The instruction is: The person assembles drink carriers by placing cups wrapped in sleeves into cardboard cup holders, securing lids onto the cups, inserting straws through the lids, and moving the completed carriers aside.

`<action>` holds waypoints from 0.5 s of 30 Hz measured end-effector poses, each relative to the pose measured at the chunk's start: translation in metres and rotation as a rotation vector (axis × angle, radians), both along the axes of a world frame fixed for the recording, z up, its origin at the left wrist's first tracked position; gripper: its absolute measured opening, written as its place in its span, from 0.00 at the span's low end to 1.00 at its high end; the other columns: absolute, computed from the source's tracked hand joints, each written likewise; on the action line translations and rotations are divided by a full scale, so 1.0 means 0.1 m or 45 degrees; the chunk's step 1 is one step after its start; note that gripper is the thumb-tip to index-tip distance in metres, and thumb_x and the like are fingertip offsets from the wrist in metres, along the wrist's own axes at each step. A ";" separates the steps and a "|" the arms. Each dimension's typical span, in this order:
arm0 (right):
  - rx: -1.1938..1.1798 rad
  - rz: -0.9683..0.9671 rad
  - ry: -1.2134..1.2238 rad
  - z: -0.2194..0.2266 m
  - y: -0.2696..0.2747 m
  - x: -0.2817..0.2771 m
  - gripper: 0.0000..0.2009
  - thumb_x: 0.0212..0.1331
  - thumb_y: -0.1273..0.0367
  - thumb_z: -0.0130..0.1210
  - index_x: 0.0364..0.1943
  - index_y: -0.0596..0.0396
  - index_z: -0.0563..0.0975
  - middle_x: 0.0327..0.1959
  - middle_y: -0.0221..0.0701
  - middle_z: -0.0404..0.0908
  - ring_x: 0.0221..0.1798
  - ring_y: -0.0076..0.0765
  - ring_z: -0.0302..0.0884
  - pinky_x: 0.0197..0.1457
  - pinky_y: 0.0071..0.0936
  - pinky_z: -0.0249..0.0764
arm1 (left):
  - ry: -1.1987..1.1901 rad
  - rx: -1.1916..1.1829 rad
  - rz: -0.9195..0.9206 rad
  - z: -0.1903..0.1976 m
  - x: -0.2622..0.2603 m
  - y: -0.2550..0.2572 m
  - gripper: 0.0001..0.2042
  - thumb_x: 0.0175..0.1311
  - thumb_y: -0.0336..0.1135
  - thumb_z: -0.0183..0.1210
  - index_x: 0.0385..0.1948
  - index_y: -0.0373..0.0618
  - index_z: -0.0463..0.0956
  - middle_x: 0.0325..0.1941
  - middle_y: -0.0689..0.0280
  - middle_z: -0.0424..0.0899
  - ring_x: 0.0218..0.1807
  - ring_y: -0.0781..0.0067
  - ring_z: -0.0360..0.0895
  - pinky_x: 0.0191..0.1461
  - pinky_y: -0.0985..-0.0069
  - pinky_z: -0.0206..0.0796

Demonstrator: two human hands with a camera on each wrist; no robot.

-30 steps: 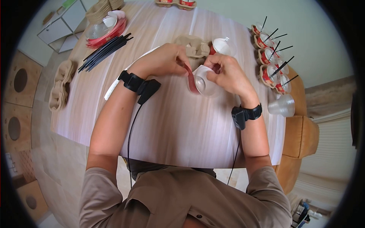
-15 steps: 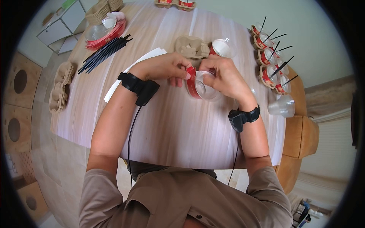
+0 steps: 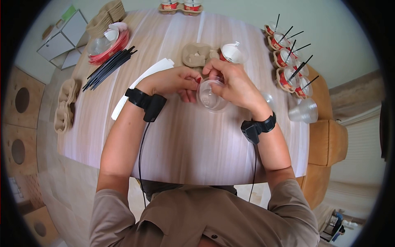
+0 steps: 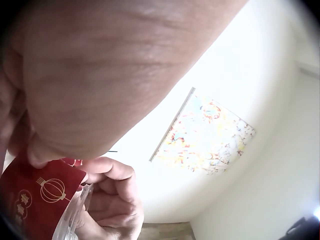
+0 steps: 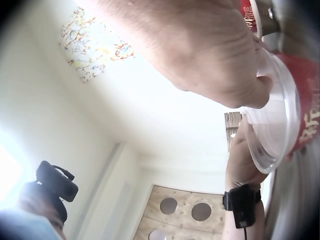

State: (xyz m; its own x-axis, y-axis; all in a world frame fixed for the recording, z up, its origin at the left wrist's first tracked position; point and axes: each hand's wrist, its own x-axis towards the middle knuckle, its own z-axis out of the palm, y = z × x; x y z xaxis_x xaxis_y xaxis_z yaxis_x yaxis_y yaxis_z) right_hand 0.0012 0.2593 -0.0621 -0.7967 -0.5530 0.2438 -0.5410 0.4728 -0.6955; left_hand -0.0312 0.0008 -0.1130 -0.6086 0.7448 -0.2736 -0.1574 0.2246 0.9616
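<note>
Head view: near the middle of the tabletop (image 3: 185, 152), both hands meet around a clear cup (image 3: 210, 99) with a red sleeve (image 4: 37, 197) on it. The left hand (image 3: 175, 82) comes in from the left with its wrist low, fingers curled and pinching the sleeve against the cup's side; the left wrist view shows the thumb bearing on the red paper beside the cup's rim. The right hand (image 3: 234, 82) arches over from the right, fingers bent round the rim and wall, holding the cup tilted with its mouth towards the person. The thin plastic looks easy to squeeze out of round, so a hard pinch could crease the sleeve or seat it crooked, and I judge that a slipping grip would send the cup rolling toward the near edge. Just beyond the hands lie a pulp tray (image 3: 196, 54) and a sleeved cup (image 3: 232, 53). Toward the far left edge lie black straws (image 3: 108, 66); along the right edge stand finished cups (image 3: 288, 57) with straws.
</note>
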 end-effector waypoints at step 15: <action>0.108 0.066 0.099 -0.04 0.01 -0.01 0.14 0.54 0.79 0.67 0.46 0.58 0.88 0.42 0.42 0.88 0.47 0.55 0.88 0.53 0.45 0.82 | -0.001 -0.056 -0.005 0.03 0.05 0.10 0.19 0.82 0.33 0.57 0.71 0.45 0.78 0.54 0.72 0.90 0.49 0.80 0.87 0.48 0.76 0.84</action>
State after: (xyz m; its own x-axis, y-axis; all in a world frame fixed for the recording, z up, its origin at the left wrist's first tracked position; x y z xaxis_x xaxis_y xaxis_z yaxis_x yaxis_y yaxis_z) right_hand -0.0001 0.2606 -0.0661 -0.7471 -0.6141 0.2542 -0.6169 0.4985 -0.6090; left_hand -0.0259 0.0109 -0.1099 -0.6057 0.7342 -0.3067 -0.1577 0.2671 0.9507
